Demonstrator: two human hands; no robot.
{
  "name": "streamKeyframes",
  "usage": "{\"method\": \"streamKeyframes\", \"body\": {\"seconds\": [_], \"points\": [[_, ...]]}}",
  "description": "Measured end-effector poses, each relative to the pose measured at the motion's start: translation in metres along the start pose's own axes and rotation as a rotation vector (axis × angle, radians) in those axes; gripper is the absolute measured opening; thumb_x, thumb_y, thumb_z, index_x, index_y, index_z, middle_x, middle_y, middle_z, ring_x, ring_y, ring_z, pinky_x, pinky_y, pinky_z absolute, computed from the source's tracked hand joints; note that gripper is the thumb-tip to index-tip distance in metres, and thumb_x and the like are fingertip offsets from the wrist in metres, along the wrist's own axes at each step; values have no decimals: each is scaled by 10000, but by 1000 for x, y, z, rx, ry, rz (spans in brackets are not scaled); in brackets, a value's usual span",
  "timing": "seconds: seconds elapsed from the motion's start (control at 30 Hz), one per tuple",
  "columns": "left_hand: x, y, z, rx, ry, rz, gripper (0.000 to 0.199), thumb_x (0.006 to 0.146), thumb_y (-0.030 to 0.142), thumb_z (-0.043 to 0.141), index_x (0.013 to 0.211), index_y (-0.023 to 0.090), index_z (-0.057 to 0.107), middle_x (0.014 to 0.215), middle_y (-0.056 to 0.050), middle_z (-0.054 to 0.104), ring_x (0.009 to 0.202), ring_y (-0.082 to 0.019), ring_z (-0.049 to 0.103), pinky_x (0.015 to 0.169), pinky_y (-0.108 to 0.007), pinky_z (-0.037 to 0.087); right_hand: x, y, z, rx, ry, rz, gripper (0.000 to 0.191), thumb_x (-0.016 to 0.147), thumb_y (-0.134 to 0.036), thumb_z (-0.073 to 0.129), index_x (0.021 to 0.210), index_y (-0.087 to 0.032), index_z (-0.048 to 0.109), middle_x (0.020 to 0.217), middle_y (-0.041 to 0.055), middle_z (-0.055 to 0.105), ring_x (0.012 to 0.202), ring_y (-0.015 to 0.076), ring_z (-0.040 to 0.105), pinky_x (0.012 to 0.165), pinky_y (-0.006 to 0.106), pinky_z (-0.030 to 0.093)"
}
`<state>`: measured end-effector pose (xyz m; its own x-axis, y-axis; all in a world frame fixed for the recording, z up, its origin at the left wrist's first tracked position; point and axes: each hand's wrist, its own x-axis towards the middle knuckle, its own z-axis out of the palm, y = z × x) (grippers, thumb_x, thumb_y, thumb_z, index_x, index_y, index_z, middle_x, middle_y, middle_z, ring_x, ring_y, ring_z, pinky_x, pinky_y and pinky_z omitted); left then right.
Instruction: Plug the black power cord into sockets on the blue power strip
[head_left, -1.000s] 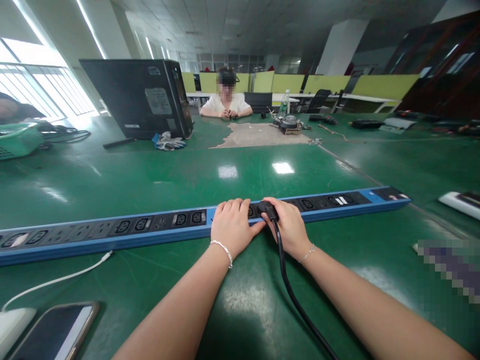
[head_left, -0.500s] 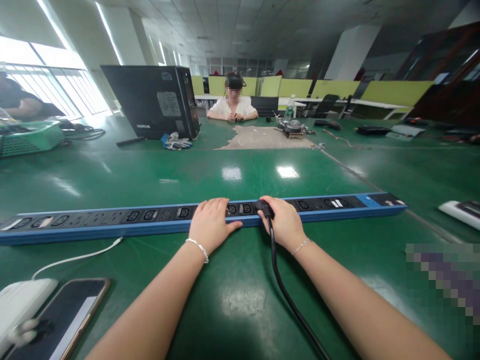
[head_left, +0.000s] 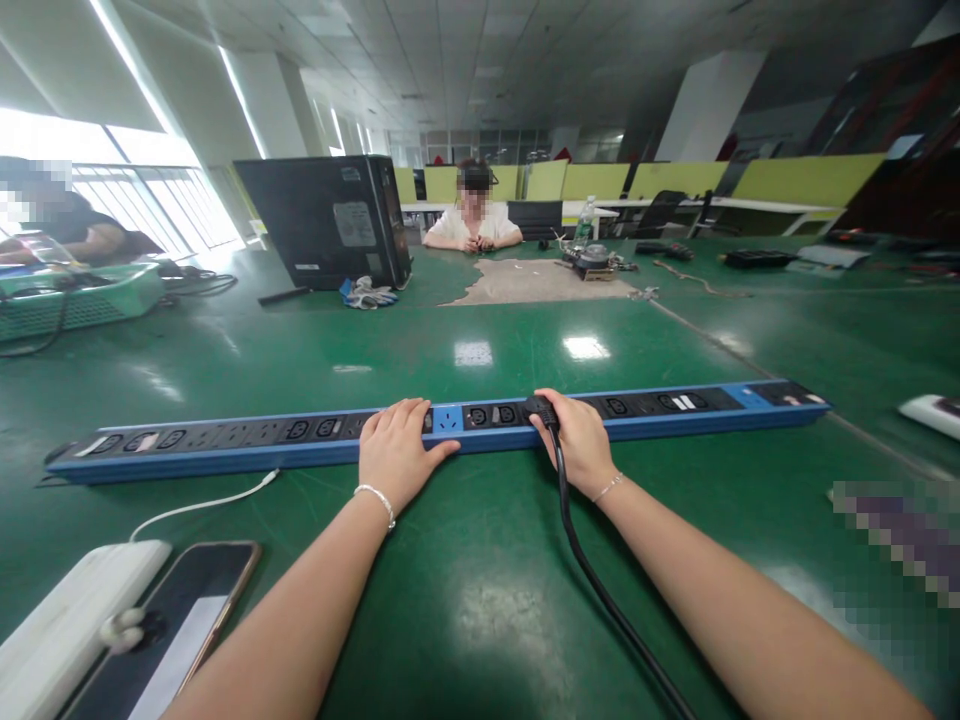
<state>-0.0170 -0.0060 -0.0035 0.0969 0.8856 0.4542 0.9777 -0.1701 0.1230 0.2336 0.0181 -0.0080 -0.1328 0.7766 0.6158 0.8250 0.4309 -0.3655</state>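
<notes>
A long blue-and-black power strip (head_left: 405, 452) lies across the green table, lined with several black sockets and one blue socket (head_left: 448, 419). My left hand (head_left: 397, 445) grips the strip left of that blue socket, fingers over the top and thumb along the near edge. Farther right, my right hand (head_left: 577, 440) is closed around a black plug (head_left: 541, 408) at the strip's sockets. How deep the plug sits is hidden. From it a black power cord (head_left: 592, 575) runs down toward me between my forearms.
A white power bank (head_left: 82, 620) and a phone (head_left: 176, 610) lie at near left, with a white cable (head_left: 202, 507). Behind stand a green basket (head_left: 97, 305), a black computer case (head_left: 322, 225) and gloves (head_left: 367, 293). A person (head_left: 474, 215) sits opposite; another sits far left.
My left hand has slid left along the strip, uncovering the blue socket. My right hand still holds the plug at the same place on the strip. The view has turned slightly left.
</notes>
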Motion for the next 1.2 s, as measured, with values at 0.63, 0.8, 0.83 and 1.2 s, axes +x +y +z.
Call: {"method": "streamKeyframes", "body": {"seconds": [0.63,0.8,0.83,1.2], "points": [[-1,1,4,-75,89,-7,516,737,510,593,1147,198,559,1194,-96,619,1129,-261,524,974,-425,335,24,-100,43,90,-147,93,299,878,-413,441,1049,-204,572,902,56,693,832,209,644,773,310,465],[-1,2,5,-97,93,-21,436,769,411,552,1156,208,565,1204,-90,617,1123,-249,529,982,-413,327,24,-107,46,-59,-169,57,300,896,-398,402,1031,-182,562,876,81,689,816,216,643,767,316,452],[-1,2,5,-98,94,-20,419,780,393,536,1154,208,567,1202,-88,618,1121,-247,532,979,-410,329,23,-109,47,-88,-166,40,301,897,-394,399,1028,-176,560,878,87,687,817,218,641,771,318,448],[-1,4,2,-91,98,-12,365,848,330,427,1163,205,562,1199,-82,621,1133,-236,530,972,-406,334,13,-112,50,-220,-177,-150,327,926,-318,344,1126,-133,525,1045,141,671,1036,236,590,983,404,331]]}}
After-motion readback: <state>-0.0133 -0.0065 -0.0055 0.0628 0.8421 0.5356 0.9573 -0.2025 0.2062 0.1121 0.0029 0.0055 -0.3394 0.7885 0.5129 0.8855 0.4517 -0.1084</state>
